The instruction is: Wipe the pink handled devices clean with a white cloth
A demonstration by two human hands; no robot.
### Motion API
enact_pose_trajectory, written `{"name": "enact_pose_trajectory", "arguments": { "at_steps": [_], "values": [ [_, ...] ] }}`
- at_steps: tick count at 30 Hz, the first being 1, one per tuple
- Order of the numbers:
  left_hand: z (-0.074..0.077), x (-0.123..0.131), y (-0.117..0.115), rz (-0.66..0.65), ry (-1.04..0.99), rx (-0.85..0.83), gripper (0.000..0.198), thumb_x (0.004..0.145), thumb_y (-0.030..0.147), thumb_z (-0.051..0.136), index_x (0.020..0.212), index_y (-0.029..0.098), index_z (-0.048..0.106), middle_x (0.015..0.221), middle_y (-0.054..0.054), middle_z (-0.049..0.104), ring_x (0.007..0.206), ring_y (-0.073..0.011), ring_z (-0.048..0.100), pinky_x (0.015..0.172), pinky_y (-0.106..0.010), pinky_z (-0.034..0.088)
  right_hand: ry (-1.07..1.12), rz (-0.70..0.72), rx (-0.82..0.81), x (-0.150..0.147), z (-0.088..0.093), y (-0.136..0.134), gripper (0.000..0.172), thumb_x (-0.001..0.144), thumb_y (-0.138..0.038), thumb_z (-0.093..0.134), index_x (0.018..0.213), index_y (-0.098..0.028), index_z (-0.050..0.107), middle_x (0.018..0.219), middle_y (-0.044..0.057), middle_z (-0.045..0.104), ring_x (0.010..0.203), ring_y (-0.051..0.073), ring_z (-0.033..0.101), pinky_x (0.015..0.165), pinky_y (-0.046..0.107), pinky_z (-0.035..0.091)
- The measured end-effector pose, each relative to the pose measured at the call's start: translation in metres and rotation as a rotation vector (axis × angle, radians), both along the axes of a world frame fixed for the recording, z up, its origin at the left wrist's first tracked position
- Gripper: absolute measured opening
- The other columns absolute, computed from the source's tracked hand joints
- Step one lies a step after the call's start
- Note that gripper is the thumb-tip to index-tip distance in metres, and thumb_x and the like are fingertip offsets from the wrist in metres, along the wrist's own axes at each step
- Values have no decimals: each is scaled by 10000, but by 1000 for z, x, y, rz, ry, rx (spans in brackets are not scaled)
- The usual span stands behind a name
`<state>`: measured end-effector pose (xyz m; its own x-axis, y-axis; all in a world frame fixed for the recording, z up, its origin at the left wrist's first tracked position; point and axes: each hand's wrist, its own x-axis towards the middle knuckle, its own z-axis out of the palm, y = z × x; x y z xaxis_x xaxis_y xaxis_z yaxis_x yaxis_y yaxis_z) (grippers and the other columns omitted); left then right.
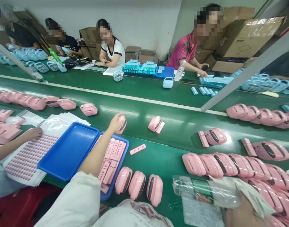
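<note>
My left hand (116,123) reaches over the green table with its fingers closed on a pink plastic housing (122,125) with a dark window. Below my forearm, a blue tray (126,148) holds pink strip-shaped remotes. One loose pink remote (137,149) lies just right of that tray. Low on the right, my right hand (243,214) is partly cut off by the frame edge, around the end of a clear plastic bottle (203,191) with a green label. A white cloth (250,192) drapes over this hand, and its fingers are mostly hidden.
An empty blue tray (68,151) and sticker sheets (28,157) lie left, beside a co-worker's hand (34,134). Pink housings (137,185) stand near me, with rows more (236,164) at right. Across a white divider strip (135,97), people sit by blue devices (168,82). A slanted post (241,72) rises right.
</note>
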<state>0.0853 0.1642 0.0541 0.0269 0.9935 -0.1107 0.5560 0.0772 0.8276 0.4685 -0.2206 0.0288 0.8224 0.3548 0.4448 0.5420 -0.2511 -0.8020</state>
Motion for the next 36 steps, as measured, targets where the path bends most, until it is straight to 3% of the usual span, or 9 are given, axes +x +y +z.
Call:
{"name": "enact_pose_trajectory", "arguments": {
  "at_steps": [3, 10, 14, 18, 24, 27, 30, 33, 36],
  "values": [
    [34, 7, -52, -147, -94, 14, 445, 724, 211, 618, 1166, 160, 598, 1097, -86, 678, 992, -226, 652, 872, -330, 512, -274, -15, -51, -8, -7, 10, 270, 829, -375, 639, 968, -149, 690, 938, 131, 712, 862, 347, 676, 740, 503, 558],
    [121, 17, -163, -387, -272, 135, 427, 750, 328, 692, 1143, 177, 625, 1069, -88, 698, 982, -228, 654, 847, -316, 510, -623, 617, -135, -33, -18, 26, 264, 882, -192, 496, 1086, -187, 663, 1095, 116, 708, 991, 245, 678, 851, 389, 560],
    [146, 13, -195, -364, -535, 143, 318, 750, 290, 721, 1039, 175, 656, 1059, -81, 710, 986, -208, 662, 818, -270, 519, -447, 518, -303, -28, 14, 22, 305, 827, -214, 416, 929, -165, 699, 932, 135, 724, 939, 301, 650, 839, 474, 515],
    [153, 11, -214, -315, -756, 12, 260, 742, 266, 739, 973, 186, 651, 943, -38, 716, 836, -146, 675, 683, -198, 511, 4, 223, -371, -40, 70, 40, 232, 734, -336, 523, 765, -177, 691, 640, 73, 644, 700, 278, 612, 674, 432, 494],
    [149, 21, -238, -350, -896, -161, 241, 751, 266, 731, 927, 177, 593, 757, 11, 663, 585, -72, 599, 544, -164, 457, 402, 653, -71, -146, 113, 89, 274, 814, -376, 514, 827, -181, 707, 822, 46, 723, 826, 228, 666, 739, 363, 542],
    [146, 22, -243, -361, -915, -202, 257, 749, 273, 734, 912, 173, 563, 718, 23, 641, 528, -57, 564, 506, -157, 434, 241, 948, 44, -200, 116, 87, 354, 921, -340, 405, 1104, -205, 676, 1094, 73, 718, 1043, 237, 658, 881, 391, 536],
    [145, 20, -245, -347, -936, -246, 293, 726, 275, 750, 891, 176, 530, 680, 32, 627, 522, -64, 564, 492, -157, 429, -247, 1073, 171, -227, 111, 71, 425, 941, -282, 382, 1337, -228, 529, 1312, 95, 615, 1280, 254, 522, 1068, 460, 416],
    [144, 18, -247, -330, -931, -259, 332, 724, 305, 748, 919, 190, 505, 665, 39, 618, 505, -74, 556, 463, -161, 414, -607, 1184, 218, -229, 105, 63, 470, 924, -211, 418, 1390, -226, 472, 1241, 89, 657, 1285, 241, 518, 1111, 457, 375],
    [142, 18, -248, -328, -865, -227, 337, 744, 321, 728, 956, 193, 501, 687, 31, 621, 525, -87, 570, 472, -171, 423, -534, 1120, 241, -222, 100, 67, 478, 939, -223, 392, 1415, -213, 432, 1219, 114, 656, 1222, 243, 567, 1023, 457, 472]
  ]
}}
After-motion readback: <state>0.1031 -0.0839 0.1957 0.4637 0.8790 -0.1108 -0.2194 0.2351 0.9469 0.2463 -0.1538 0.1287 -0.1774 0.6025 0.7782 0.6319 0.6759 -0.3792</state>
